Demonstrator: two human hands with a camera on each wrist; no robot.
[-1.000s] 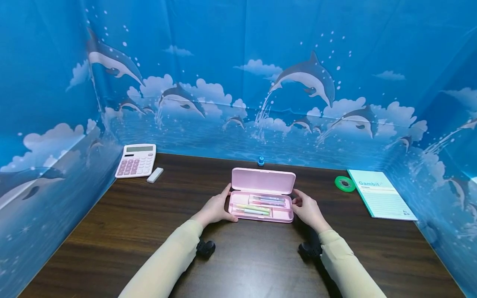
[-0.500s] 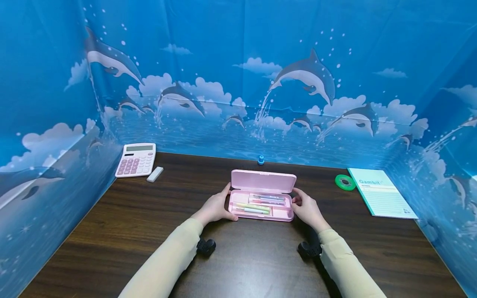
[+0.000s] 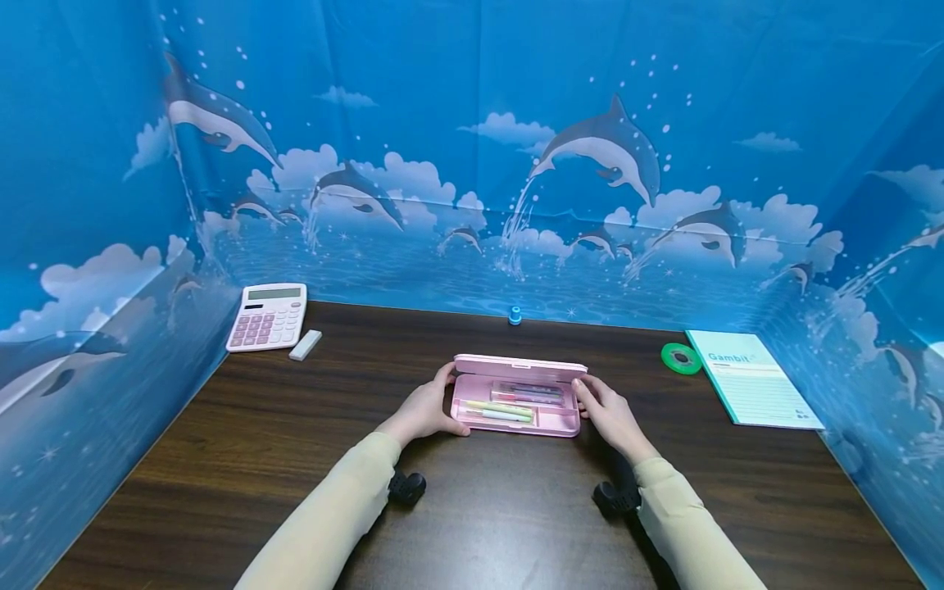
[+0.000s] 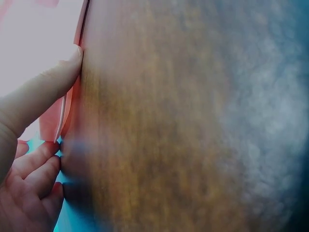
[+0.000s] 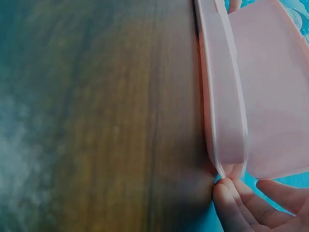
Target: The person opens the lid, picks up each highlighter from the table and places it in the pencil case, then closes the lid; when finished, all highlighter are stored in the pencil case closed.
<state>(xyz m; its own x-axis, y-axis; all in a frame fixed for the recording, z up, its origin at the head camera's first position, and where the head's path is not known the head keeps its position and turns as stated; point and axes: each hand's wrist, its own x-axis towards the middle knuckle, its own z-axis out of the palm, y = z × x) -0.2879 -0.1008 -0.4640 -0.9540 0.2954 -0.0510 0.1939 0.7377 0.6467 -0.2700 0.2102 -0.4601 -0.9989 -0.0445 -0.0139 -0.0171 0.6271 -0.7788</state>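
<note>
A pink pencil case [image 3: 558,423] lies on the table in the head view, its hinged lid [image 3: 519,369] tilted forward over the tray. Inside are green and white pens [image 3: 498,412] at the front and a row of slim pens [image 3: 527,393] behind. My left hand [image 3: 419,412] holds the left end, thumb [image 4: 58,72] at the front corner and fingers round the back. At the right end, my right hand [image 3: 610,416] has one finger at the lid's edge. In the right wrist view, its other fingertips [image 5: 224,195] hold the tray's end.
A white and pink calculator [image 3: 268,318] and a white block like an eraser [image 3: 306,345] lie at the back left. Behind the case stands a small blue object [image 3: 515,315]. At right are a green tape roll [image 3: 681,359] and a notepad [image 3: 760,381]. Dolphin-print curtains enclose the table.
The lid has swung forward and down from nearly upright. My right hand's finger has moved up to the lid's right edge; the left hand stays at its end of the case.
</note>
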